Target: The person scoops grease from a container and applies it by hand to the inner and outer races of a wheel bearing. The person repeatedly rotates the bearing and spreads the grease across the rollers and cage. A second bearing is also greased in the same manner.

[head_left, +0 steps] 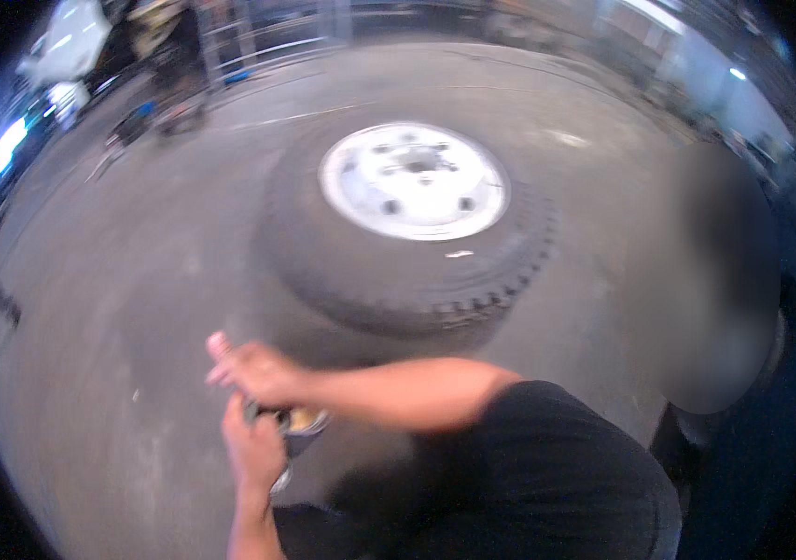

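Note:
Low in the head view, left of the middle, my left hand (253, 448) is closed round a small object with dark, tan and shiny parts (303, 420); blur and my hands hide its kind. My right hand (263, 373) comes across from the right, just above the left hand and close to that object. Its fingers look stretched out toward the left, smeared by motion, and nothing shows in them. Beyond both hands a large black tyre (370, 271) lies flat on the floor, with a white wheel rim (426, 219) facing up.
Grey concrete floor (137, 308) surrounds the tyre. At the right stands a person (701, 280), mostly blurred, in dark clothing. A metal frame (272, 42) stands at the back, with vehicle parts (160, 117) on the floor to its left.

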A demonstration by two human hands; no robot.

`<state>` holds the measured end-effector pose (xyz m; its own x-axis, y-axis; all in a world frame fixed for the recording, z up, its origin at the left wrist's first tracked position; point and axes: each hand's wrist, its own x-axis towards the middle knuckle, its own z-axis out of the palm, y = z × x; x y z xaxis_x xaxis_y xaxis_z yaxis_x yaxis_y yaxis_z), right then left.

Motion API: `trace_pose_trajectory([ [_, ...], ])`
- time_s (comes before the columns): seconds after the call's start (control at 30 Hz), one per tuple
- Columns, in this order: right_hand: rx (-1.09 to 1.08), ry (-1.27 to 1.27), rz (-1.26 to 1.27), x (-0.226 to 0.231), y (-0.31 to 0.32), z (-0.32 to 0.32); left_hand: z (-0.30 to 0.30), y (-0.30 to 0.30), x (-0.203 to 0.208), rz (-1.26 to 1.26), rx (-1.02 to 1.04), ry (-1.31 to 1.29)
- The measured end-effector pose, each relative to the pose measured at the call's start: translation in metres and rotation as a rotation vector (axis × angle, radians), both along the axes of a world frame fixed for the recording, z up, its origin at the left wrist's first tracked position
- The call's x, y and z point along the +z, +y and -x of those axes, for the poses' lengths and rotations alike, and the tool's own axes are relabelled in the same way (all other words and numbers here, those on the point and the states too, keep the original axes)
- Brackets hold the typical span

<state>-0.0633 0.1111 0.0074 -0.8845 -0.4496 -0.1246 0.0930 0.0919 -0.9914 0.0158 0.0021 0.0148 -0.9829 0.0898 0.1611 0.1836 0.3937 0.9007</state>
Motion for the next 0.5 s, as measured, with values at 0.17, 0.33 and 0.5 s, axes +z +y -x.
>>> trace_pose_trajectory([
  [0.17,-0.103,-0.320,0.203,-0.010,0.021,-0.001,-0.002,0.007,-0.033,0.012,-0.037,-0.014],
  [0.33,0.227,-0.248,0.576,0.016,0.009,-0.002,0.012,-0.011,-0.057,-0.271,0.066,-0.250],
  [0.5,0.354,-0.070,0.336,0.000,0.006,-0.008,0.003,-0.003,-0.036,-0.344,0.070,-0.250],
])
